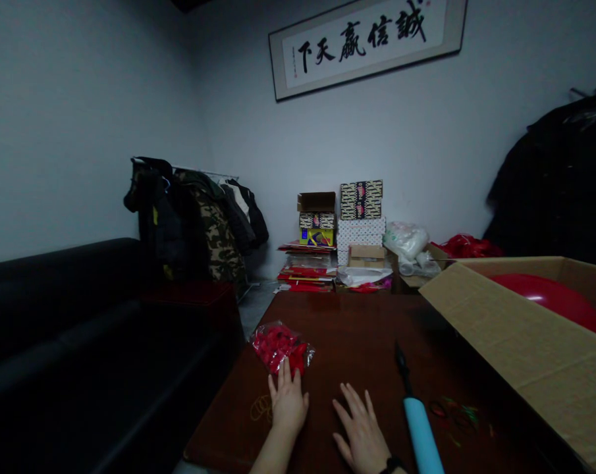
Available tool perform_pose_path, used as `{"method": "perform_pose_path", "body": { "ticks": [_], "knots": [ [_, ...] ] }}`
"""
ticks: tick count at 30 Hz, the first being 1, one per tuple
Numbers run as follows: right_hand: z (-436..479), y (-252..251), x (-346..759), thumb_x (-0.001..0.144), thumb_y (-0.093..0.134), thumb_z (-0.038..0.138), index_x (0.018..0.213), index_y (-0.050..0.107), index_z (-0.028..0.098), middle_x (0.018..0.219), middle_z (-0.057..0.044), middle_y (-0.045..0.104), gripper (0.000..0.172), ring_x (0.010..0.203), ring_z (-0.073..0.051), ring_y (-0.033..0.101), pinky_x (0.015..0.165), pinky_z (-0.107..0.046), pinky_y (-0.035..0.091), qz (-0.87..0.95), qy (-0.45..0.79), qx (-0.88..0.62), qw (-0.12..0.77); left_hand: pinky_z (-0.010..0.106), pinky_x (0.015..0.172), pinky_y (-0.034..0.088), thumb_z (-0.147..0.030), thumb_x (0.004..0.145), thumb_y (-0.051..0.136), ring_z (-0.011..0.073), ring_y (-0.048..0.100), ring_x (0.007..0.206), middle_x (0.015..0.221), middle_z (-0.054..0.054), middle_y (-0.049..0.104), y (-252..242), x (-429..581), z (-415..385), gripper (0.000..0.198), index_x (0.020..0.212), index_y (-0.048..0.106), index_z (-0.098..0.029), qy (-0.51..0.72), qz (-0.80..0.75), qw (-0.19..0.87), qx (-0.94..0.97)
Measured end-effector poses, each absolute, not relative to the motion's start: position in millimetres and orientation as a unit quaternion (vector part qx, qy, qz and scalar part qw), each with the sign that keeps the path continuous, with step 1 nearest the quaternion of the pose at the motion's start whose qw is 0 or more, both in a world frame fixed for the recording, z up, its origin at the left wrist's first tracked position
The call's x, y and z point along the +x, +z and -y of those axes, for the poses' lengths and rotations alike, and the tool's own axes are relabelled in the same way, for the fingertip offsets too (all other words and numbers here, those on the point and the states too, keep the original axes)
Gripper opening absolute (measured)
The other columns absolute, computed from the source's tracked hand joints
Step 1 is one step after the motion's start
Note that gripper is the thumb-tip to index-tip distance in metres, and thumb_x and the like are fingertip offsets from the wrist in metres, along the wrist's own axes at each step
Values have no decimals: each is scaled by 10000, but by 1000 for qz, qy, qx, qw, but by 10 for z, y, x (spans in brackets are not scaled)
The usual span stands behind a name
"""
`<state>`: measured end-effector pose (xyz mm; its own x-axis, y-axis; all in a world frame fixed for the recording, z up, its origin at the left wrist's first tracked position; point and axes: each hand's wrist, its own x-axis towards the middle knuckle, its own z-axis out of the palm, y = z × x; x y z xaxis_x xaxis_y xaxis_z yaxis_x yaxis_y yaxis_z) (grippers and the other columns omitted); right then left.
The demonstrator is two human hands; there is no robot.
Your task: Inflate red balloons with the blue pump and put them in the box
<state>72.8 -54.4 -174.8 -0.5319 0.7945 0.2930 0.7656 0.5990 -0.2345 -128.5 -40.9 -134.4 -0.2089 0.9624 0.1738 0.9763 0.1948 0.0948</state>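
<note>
My left hand [288, 403] reaches over the dark wooden table [347, 329], fingers stretched out. Its fingertips meet the near edge of a clear plastic bag of red balloons [276, 345]; whether they press on it I cannot tell. Thin yellowish rubber bands [261, 408] lie just left of that hand. My right hand [359, 428] is spread over the table with nothing in it, a dark band on its wrist. To its right rests a light blue balloon pump [421, 431] with a black nozzle pointing away from me.
Small coloured bands [463, 415] lie right of the pump. An open cardboard box [515, 342] holding an inflated red balloon [549, 296] stands at the right. A black sofa [80, 368] runs along the left. Stacked boxes [361, 230] stand beyond the table, by the wall.
</note>
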Motion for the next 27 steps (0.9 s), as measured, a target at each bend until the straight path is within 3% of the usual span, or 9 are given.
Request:
{"method": "perform_pose_path", "body": {
  "ticks": [13,16,21,27],
  "knots": [
    [86,-1645,436,798,504,330,1335,388,285,1491,-148,213,551,1366,-301,161,1074,-611,150,863,19,-461,205,501,1102,-2,-320,761,547,265,86,1394,1512,83,200,-1394,-1496,120,460,1212,568,-234,-126,742,88,-653],
    [-33,-1651,324,805,499,358,1342,373,294,1503,-131,189,555,1377,-285,125,1085,-596,106,864,30,-458,206,510,1102,-10,-301,750,572,266,132,1388,1500,86,235,-1452,-1546,98,368,1106,630,-232,-150,733,89,-658],
    [-186,-1730,178,830,443,476,1338,375,310,1514,-101,168,539,1389,-246,74,1100,-542,18,858,56,-467,206,531,1104,-17,-218,759,561,264,219,1366,1463,40,339,-1515,-1584,109,121,770,681,-227,-207,694,105,-682],
    [-213,-1818,157,828,448,449,1327,395,304,1514,-95,174,523,1391,-229,73,1105,-515,-9,854,64,-476,199,561,1100,2,-192,760,552,275,234,1359,1456,55,351,-1548,-1591,105,131,790,674,-225,-239,696,117,-667]
  ]
}}
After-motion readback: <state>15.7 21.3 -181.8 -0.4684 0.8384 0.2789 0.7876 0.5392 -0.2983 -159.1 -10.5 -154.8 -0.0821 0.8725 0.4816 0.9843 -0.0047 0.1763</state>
